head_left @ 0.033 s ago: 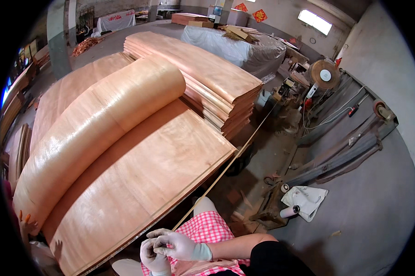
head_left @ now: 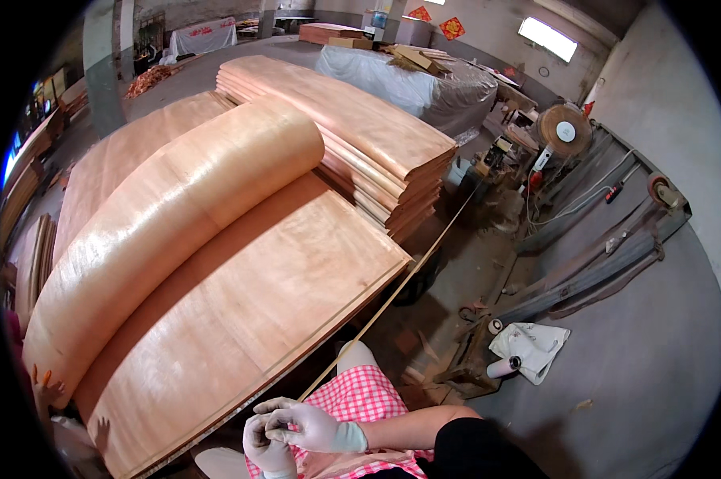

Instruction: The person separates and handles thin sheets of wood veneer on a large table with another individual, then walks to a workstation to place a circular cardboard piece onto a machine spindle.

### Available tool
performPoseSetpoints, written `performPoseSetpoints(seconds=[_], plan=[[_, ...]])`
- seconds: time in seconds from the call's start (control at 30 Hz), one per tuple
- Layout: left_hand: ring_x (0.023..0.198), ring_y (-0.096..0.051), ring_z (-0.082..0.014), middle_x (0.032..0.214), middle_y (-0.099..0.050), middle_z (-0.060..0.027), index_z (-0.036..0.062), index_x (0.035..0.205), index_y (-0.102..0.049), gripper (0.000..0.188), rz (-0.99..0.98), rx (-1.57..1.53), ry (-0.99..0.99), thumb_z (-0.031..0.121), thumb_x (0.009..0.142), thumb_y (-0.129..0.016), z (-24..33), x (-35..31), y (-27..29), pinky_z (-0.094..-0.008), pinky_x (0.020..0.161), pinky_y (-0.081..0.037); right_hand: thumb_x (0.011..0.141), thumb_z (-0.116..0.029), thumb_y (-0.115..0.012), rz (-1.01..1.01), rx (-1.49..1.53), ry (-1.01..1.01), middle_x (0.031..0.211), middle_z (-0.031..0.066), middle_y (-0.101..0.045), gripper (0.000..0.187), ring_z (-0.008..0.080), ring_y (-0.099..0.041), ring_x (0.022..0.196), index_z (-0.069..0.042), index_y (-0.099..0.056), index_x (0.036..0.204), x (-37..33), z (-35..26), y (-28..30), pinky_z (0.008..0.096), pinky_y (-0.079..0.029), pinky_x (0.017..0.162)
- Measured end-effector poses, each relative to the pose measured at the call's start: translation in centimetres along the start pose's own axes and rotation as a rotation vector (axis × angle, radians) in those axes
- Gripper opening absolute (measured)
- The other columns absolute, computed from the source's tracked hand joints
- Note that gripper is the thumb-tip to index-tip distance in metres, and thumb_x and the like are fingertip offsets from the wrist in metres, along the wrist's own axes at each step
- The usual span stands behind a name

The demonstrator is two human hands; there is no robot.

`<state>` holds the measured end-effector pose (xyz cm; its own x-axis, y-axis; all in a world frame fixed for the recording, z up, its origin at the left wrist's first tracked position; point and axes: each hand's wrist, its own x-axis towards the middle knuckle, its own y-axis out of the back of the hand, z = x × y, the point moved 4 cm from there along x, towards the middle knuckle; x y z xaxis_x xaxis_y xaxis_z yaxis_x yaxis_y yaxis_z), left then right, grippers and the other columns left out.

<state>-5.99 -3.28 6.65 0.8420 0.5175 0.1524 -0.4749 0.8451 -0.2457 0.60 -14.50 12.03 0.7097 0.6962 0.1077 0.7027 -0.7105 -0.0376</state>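
Observation:
My left hand [head_left: 268, 449] and my right hand [head_left: 316, 426], both in pale work gloves, meet at the lower edge in front of a pink checked apron [head_left: 368, 393]. Their fingers are curled and pressed together; whatever lies between them is too small or hidden to make out. A long thin yellowish strip [head_left: 380, 311] runs from behind my right hand toward the far right; I cannot tell whether it is gripped. Just left of my hands lies a wide wood veneer sheet [head_left: 241, 319], with its far part curled over into a big roll [head_left: 177, 191].
Beyond the roll stands a stack of folded veneer sheets [head_left: 336, 112]. At far left, a co-worker's hand [head_left: 47, 389] touches the roll's end. On the right are a round fan [head_left: 564, 130], a grey metal frame [head_left: 584, 275], a white cloth [head_left: 540, 345] and a small cylinder [head_left: 503, 367].

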Motion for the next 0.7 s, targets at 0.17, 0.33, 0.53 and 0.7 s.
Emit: performPoseSetpoints(seconds=[0.17, 0.33, 0.53, 0.7], plan=[[0.073, -0.058, -0.009, 0.086, -0.064, -0.0022, 0.001, 0.095, -0.061, 0.021, 0.077, -0.099, 0.217, 0.01, 0.083, -0.077, -0.1, -0.5, 1.0, -0.0226, 0.064, -0.048, 0.097, -0.015, -0.06, 0.052, -0.031, 0.032, 0.134, 0.0137, -0.055, 0.031, 0.0195, -0.057, 0.117, -0.003, -0.059, 0.126, -0.2, 0.7, -0.9, 0.0322, -0.047, 0.096], [0.063, -0.053, -0.0076, 0.077, -0.062, -0.001, 0.0017, 0.093, -0.062, 0.015, 0.088, -0.179, 0.312, 0.011, 0.088, -0.073, -1.0, -1.4, 1.0, -0.0205, 0.056, -0.042, 0.102, -0.018, -0.049, 0.03, -0.036, -0.069, 0.127, 0.0143, -0.06, 0.037, 0.0186, -0.06, 0.111, 0.002, -0.051, 0.133, 0.2, 3.0, -0.2, 0.0302, -0.048, 0.094], [0.073, -0.056, -0.0101, 0.084, -0.064, -0.0034, 0.0001, 0.095, -0.064, 0.007, 0.091, -0.096, 0.37, 0.004, 0.089, -0.063, 2.3, -0.6, 1.8, -0.0247, 0.068, -0.048, 0.094, -0.022, -0.058, -0.14, -0.661, -0.033, 0.097, 0.0185, -0.065, 0.025, 0.0355, -0.064, 0.092, -0.002, -0.066, 0.106, 1.9, -2.8, 0.5, 0.0408, -0.052, 0.081], [0.072, -0.059, -0.0072, 0.083, -0.067, -0.0022, -0.0006, 0.097, -0.068, 0.01, 0.117, -0.184, 0.325, 0.005, 0.089, -0.069, 2.3, 0.6, 2.7, -0.0211, 0.067, -0.049, 0.088, -0.015, -0.065, -0.154, -0.781, -0.021, 0.089, 0.015, -0.066, 0.015, 0.0299, -0.065, 0.082, -0.002, -0.069, 0.094, 2.4, -4.8, 1.1, 0.036, -0.051, 0.071]])
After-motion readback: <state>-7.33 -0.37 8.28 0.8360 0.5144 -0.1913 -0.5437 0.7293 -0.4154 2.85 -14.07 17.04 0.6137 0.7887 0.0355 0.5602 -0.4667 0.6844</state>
